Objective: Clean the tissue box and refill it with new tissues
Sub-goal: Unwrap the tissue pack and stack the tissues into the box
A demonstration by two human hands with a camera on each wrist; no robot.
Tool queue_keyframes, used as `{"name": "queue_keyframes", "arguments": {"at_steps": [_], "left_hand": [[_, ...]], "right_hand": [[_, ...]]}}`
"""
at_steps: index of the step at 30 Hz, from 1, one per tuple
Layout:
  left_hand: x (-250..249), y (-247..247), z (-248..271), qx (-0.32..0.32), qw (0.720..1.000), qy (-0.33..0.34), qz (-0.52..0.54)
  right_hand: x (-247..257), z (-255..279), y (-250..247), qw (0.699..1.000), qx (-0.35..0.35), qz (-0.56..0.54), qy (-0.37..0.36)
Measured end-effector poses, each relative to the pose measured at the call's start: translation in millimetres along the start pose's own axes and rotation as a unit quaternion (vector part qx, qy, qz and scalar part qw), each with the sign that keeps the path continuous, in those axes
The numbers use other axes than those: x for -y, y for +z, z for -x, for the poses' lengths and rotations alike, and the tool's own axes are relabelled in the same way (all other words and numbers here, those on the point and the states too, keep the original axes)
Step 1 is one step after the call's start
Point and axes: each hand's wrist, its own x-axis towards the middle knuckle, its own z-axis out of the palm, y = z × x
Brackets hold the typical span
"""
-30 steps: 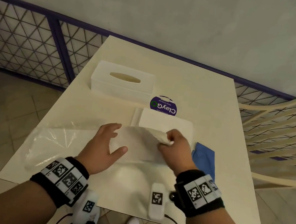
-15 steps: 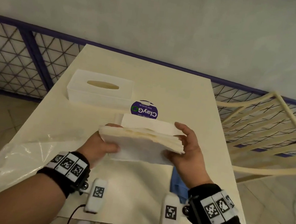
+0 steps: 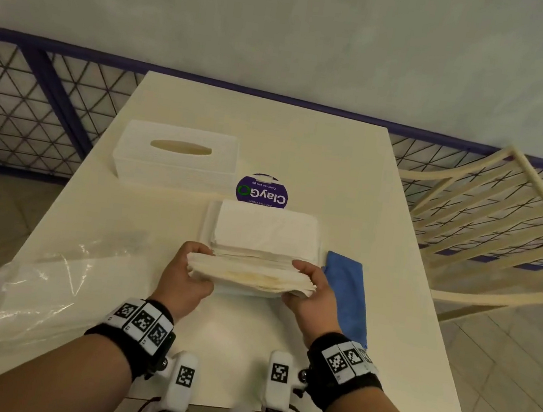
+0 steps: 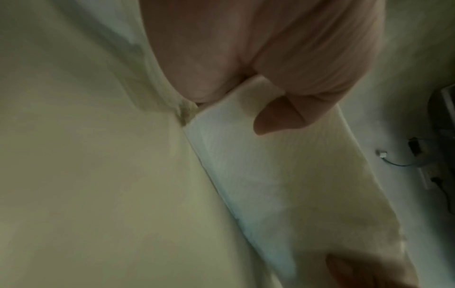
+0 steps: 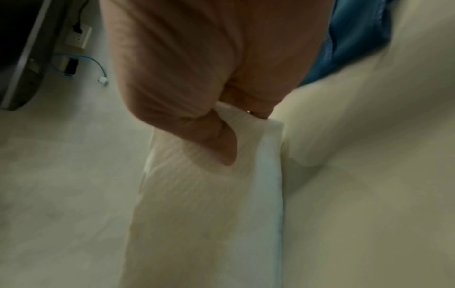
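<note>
Both hands hold one stack of tissues (image 3: 250, 274) just above the table (image 3: 305, 148), over the near edge of what looks like the shallow base tray (image 3: 206, 228) of the tissue box, where a taller pile of tissues (image 3: 265, 229) already sits. The left hand (image 3: 185, 272) grips the left end of the stack, thumb on top and fingers curled under, and the right hand (image 3: 312, 289) grips the right end the same way; the wrist views confirm each thumb pressed onto the paper. The box cover (image 3: 176, 157), with its oval slot facing up, stands apart at the far left of the table, beside a round purple sticker (image 3: 262, 192). A blue cloth (image 3: 345, 291) lies just right of the tray, and the crumpled clear plastic wrapper (image 3: 44, 293) lies at the near left. The likely next step is to lay this stack onto the pile and square it up. The stack is soft and held only at its ends, so it sags in the middle, and loose sheets could slip out or fan apart if the grip eases unevenly. Set down crooked, the combined pile may overhang the tray, and then the cover would catch or crumple the edges. The pile may also end up too tall for the cover to seat properly. The right end could brush the cloth, which may be damp.
</note>
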Motion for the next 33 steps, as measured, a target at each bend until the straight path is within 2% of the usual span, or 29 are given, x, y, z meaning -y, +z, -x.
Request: {"name": "queue_keyframes", "arguments": {"at_steps": [7,10,13,19,24,27,33], "left_hand": [[6,0,-2,-0.022,0.999,-0.004,-0.03],[0,-1,-3,-0.017,0.999,0.006,-0.036],[-1,-4,-5,-0.022,0.999,0.009,-0.029],[-2,0,-7,-0.011,0.996,-0.016,-0.084],[-39,1,-33,-0.023,0.994,0.024,-0.104],[-58,4,-59,-0.017,0.994,0.027,-0.108],[-68,14,-95,-0.012,0.992,0.004,-0.126]], "right_hand": [[-3,-5,-6,0.999,0.01,0.043,-0.009],[-1,-7,-4,1.0,0.009,0.009,-0.012],[-6,-9,-9,1.0,0.007,0.004,0.015],[-15,-15,-4,0.994,0.016,0.07,0.086],[21,-33,-14,0.998,-0.006,0.054,0.037],[42,-57,-19,0.998,-0.04,0.049,0.022],[66,-93,-20,0.995,-0.061,0.068,0.044]]}}
